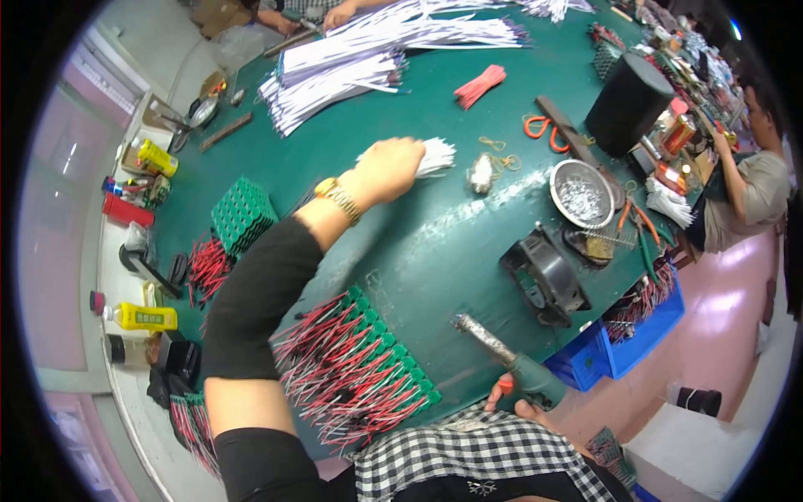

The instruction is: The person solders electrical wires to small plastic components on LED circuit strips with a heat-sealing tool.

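Note:
My left hand, with a gold watch on its wrist, reaches far across the green table. Its fingers are closed around a bundle of short white strips, whose ends stick out to the right. Near the front edge my right hand grips a green heat gun with a mottled metal barrel pointing up and left. The apron partly hides that hand. Below my left arm lies a block of green ringed pieces, with red, black and white wires spread over it.
Long white strips pile at the back, near another person's hands. Red wires, orange-handled scissors, a metal bowl, a black fan and a black cylinder stand rightward. A blue bin sits beside the table.

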`<state>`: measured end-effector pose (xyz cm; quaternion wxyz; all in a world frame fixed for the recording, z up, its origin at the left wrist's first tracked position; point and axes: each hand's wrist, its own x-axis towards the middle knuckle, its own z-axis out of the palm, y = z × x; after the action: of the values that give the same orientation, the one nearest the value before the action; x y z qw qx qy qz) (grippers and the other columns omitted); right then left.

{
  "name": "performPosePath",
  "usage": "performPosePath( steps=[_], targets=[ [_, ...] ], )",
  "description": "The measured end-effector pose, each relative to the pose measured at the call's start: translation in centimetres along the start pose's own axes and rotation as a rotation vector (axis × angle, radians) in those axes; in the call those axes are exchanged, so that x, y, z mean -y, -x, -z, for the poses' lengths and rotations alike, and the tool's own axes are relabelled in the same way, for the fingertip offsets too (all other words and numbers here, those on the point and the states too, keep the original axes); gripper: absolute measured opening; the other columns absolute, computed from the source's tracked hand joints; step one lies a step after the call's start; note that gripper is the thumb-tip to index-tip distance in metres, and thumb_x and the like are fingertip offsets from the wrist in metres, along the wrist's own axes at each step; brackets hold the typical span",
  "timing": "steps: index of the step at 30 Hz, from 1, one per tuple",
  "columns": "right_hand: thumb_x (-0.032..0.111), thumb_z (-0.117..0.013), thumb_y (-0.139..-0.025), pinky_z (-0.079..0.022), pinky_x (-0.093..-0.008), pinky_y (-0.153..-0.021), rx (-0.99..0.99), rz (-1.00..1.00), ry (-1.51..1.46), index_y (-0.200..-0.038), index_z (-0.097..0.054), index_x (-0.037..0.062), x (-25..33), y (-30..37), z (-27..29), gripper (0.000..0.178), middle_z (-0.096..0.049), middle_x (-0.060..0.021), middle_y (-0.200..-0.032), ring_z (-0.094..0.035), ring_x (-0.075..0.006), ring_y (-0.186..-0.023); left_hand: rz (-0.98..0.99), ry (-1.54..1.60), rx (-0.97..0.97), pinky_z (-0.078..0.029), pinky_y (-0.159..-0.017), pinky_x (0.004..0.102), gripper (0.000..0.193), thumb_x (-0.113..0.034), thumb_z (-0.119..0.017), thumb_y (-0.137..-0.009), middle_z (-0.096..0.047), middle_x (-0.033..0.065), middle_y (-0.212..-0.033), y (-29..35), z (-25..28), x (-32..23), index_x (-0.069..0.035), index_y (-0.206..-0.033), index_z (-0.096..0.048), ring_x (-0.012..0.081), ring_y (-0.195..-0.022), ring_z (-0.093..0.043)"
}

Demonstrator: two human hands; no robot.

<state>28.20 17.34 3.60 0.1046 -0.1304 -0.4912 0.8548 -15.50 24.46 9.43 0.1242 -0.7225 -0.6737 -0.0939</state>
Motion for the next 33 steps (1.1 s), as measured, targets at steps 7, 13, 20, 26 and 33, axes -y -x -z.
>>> performPosePath(
  steps=[7,13,20,26,33],
  targets=[
    [0.036,-0.068,-0.087,-0.048,-0.0401,-0.091,0.042,0.073,-0.113,-0.13,-0.045,0.0079,-5.1,0.7,2.3,0.056,-0.055,-0.0109,-0.11,-0.058,-0.0219,-0.101,-0.192,-0.081,0.336,-0.049,-0.065,0.0413,0.008,-0.012,-0.053,-0.084,-0.055,0.0109,-0.08,6.3,11.1,-0.9,-0.008,-0.088,-0.059,0.0295,-0.077,-0.06],
    [0.032,-0.066,-0.088,-0.048,-0.0399,-0.091,0.038,0.016,-0.113,-0.129,-0.046,0.0064,-4.2,0.6,2.3,0.052,-0.055,-0.0098,-0.111,-0.058,-0.021,-0.101,-0.155,-0.627,0.39,-0.042,-0.059,0.0314,0.009,-0.016,-0.058,-0.076,-0.051,0.0002,-0.074,12.2,10.1,-3.2,-0.014,-0.068,-0.059,0.0161,-0.071,-0.053],
    [0.035,-0.064,-0.09,-0.05,-0.0398,-0.085,0.006,0.094,0.009,-0.131,-0.045,0.0071,-4.4,0.8,1.1,0.053,-0.058,-0.013,-0.105,-0.06,-0.0213,-0.096,-0.144,-0.422,0.322,-0.047,-0.05,0.0309,0.008,-0.018,-0.056,-0.078,-0.055,0.0027,-0.071,15.5,2.6,-3.3,-0.013,-0.072,-0.058,0.0175,-0.064,-0.06],
    [0.038,-0.067,-0.087,-0.052,-0.0359,-0.078,-0.295,0.032,-0.064,-0.129,-0.045,0.0017,-1.9,-0.1,-2.5,0.06,-0.06,-0.0154,-0.095,-0.062,-0.0228,-0.084,0.151,-0.088,0.248,-0.051,-0.058,0.0374,0.014,-0.009,-0.059,-0.078,-0.057,0.0096,-0.074,17.9,7.2,-3.6,-0.009,-0.091,-0.055,0.0272,-0.071,-0.063],
    [0.036,-0.064,-0.086,-0.052,-0.0307,-0.057,-0.339,0.147,0.1,-0.126,-0.044,-0.0025,-0.7,-6.3,-4.6,0.059,-0.06,-0.0154,-0.084,-0.062,-0.0212,-0.064,0.462,0.48,-0.313,-0.044,-0.055,0.034,0.004,0.002,-0.061,-0.081,-0.057,0.0133,-0.076,22.6,4.9,-5.7,-0.001,-0.084,-0.06,0.0277,-0.059,-0.055]
  ],
)
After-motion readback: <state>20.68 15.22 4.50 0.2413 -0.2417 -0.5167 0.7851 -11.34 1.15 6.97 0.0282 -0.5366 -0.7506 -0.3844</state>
